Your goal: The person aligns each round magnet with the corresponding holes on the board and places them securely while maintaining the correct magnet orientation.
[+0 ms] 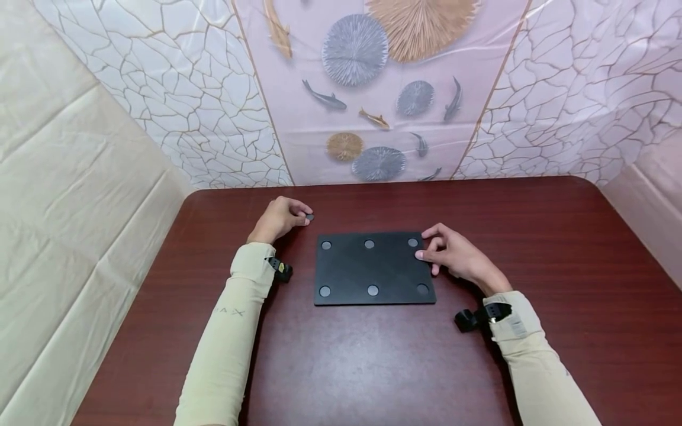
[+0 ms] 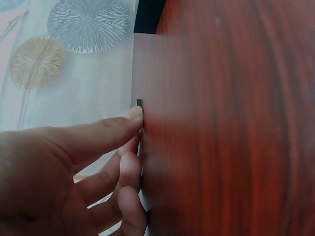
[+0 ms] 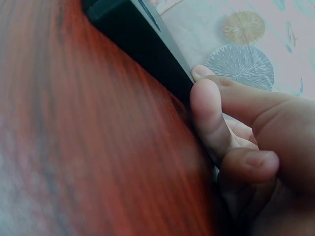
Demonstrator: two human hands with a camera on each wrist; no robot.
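My left hand (image 1: 278, 219) is beyond the board's far left corner. Its thumb and fingers pinch a small dark disc (image 1: 310, 217) at the tabletop. In the left wrist view only a thin dark edge of the disc (image 2: 139, 103) shows past the thumb tip. A flat black rectangular board (image 1: 367, 269) lies on the table with several round spots along its two long sides. Most spots look grey; the near right spot (image 1: 422, 289) is darker. My right hand (image 1: 455, 253) grips the board's right edge, its thumb on top near the far corner. The fingers' undersides are partly hidden.
The dark red wooden table (image 1: 373, 361) has a rounded far right corner. A patterned sheet (image 1: 298, 142) hangs behind its far edge, and pale cloth (image 1: 80, 195) covers the left side. Black wrist cameras (image 1: 466, 320) sit on both sleeves.
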